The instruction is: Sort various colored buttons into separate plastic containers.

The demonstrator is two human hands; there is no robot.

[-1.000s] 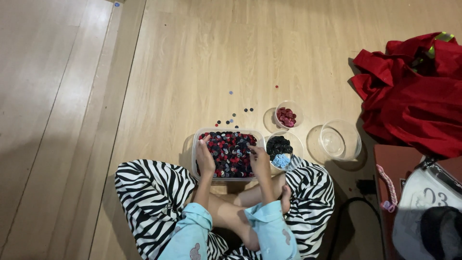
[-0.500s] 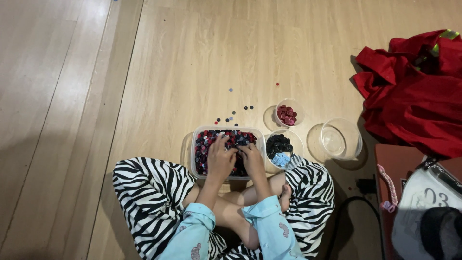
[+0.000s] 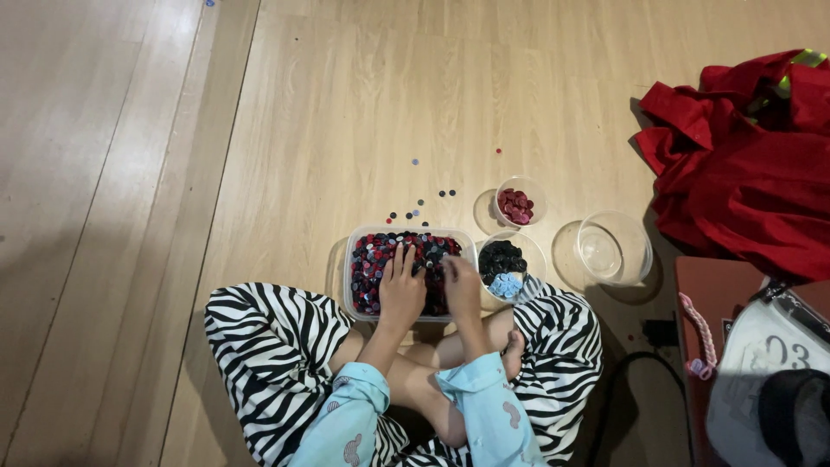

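A clear plastic tub (image 3: 356,259), rectangular with rounded corners, sits on the wooden floor (image 3: 346,104) just ahead of the person's crossed legs. Its long axis runs left to right across the view, parallel to the person's shoulders, and its open top faces up. It is filled with small round buttons (image 3: 370,268) in red, dark and bluish tones, a loose heap too many to count.

Both hands are inside this tub. The left hand (image 3: 402,290) lies palm down on the buttons, fingers spread and stretched forward, flat and not clenched; whether it has any button pinched under it cannot be told. The right hand (image 3: 461,284) rests just beside it, touching the buttons near the tub's right end, fingers loosely curled down; what it grips, if anything, is hidden.

To the right of the right hand stand three round clear bowls. The nearest bowl (image 3: 529,251) touches the tub's side and holds black buttons with a few light blue ones at its near edge. A smaller cup (image 3: 520,187), ahead of that, holds dark red buttons. The third bowl (image 3: 635,251), farther right, is glassy.

Ahead of the hands, about ten stray buttons (image 3: 415,210) lie scattered on the boards. Well off to the right lies a crumpled red cloth (image 3: 743,173).
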